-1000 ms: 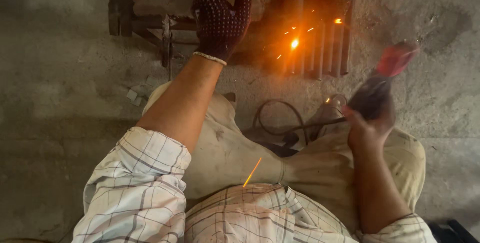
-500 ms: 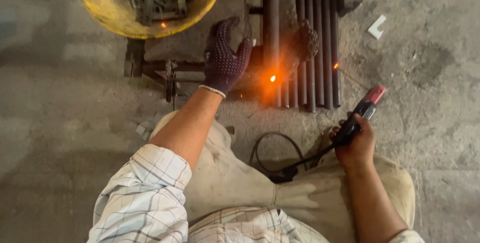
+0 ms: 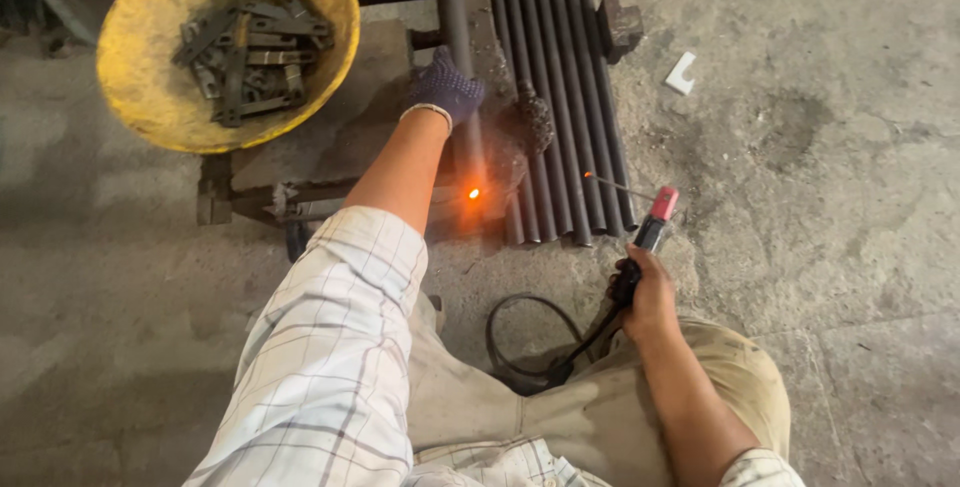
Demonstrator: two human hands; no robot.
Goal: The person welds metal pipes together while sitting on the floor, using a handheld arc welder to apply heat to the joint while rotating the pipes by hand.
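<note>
Electrode holder (image 3: 652, 229): gripped in the closed right hand (image 3: 648, 297), above the knee, just beside the tube ends; its rod was thin and hard to trace.
Left hand (image 3: 445, 92): gloved, laid on a dark tube (image 3: 455, 27); the fingers were hidden, perhaps curled.
Tubes (image 3: 560, 97): laid side by side, cut off at the top edge.
Glowing spot (image 3: 473, 193): at the near tube end.
Yellow bowl (image 3: 150, 107): metal strips (image 3: 240, 52) held inside.

Bare concrete floor (image 3: 820, 147) – grey, stained, cracked (dark patches), small white scrap (image 3: 681, 72) – even daylight.
</note>
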